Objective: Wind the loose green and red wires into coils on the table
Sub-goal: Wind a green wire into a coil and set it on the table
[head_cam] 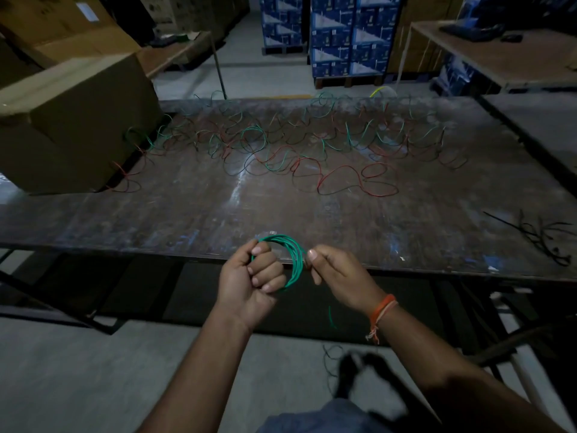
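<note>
A person's two bare forearms reach toward the near edge of a dark, worn table (pixel 187 214). The left hand (pixel 256 276) is a closed fist, all fingers curled tightly round one side of a green wire coil (pixel 295 260) of several loops, held just over the table's front edge. The right hand (pixel 334 270) meets the coil's opposite side, its thumb and bent fingers pressed narrowly together where the coil passes; it appears to pinch a strand there, though the dim light hides the exact contact. A short green wire end (pixel 331 317) hangs below the hands. An orange thread bracelet (pixel 382 310) circles the right wrist. Across the far half of the table sprawl loose green and red wires (pixel 296 151) in tangled loops. A cardboard box (pixel 71 126) stands at the table's left end, and black cable ties (pixel 537 235) lie near its right edge.
</note>
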Action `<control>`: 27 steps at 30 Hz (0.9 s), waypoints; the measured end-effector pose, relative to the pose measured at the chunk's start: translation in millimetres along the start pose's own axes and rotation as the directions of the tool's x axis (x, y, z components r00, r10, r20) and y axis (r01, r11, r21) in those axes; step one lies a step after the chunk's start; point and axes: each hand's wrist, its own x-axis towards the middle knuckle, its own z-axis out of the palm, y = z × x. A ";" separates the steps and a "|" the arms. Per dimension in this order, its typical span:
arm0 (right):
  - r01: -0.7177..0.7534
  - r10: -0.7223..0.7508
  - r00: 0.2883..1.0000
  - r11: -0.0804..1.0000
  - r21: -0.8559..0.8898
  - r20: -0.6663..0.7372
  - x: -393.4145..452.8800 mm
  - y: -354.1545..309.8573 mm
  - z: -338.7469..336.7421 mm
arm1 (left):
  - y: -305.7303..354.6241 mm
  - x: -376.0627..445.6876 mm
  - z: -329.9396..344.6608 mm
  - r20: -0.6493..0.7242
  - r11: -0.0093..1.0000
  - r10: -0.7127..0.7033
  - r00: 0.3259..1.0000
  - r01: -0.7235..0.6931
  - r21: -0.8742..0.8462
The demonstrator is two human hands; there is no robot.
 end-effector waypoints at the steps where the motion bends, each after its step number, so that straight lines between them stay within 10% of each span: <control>1: -0.015 0.015 1.000 1.000 -0.004 0.026 -3.4 5.0 -2.0 | 3.3 -1.4 -1.2 0.006 1.000 0.019 1.000 -0.019 -0.013; 12: -0.021 0.023 0.998 0.999 0.031 -0.053 -43.1 30.5 -21.7 | 23.1 -3.4 -8.3 -0.217 0.921 0.364 0.906 -0.385 -0.059; 19: 0.285 -0.277 0.958 0.938 -0.196 0.071 -39.8 -10.7 -19.2 | -13.4 5.8 -1.8 -0.243 0.783 0.556 0.795 -0.402 0.475; 27: 0.460 -0.447 0.888 0.857 -0.232 0.111 -27.6 -63.1 -26.0 | -37.0 -6.5 -3.5 -0.041 0.460 0.511 0.859 -0.232 0.857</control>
